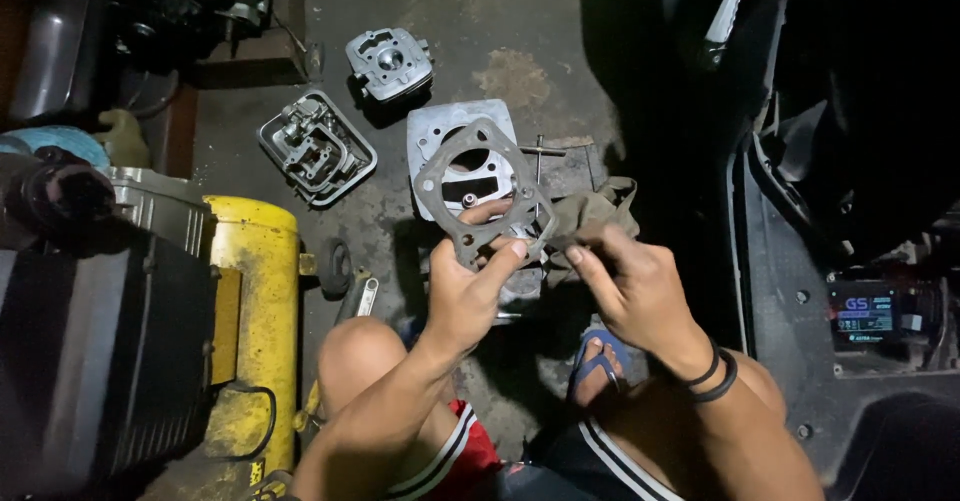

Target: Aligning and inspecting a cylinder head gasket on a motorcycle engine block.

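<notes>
My left hand holds a thin grey engine gasket by its lower edge, thumb and fingers pinching it flat and tilted up toward the camera. My right hand pinches the gasket's lower right corner, close to a drab rag lying behind it. Under the gasket, on the concrete floor, stands a silver cylinder block with a round bore. Two black bands circle my right wrist. I squat with both knees up, a blue sandal on one foot.
A cylinder head and a valve cover part lie on the floor beyond. A yellow machine and a dark engine stand at left. A dark motorcycle body fills the right. A T-handle tool lies by the block.
</notes>
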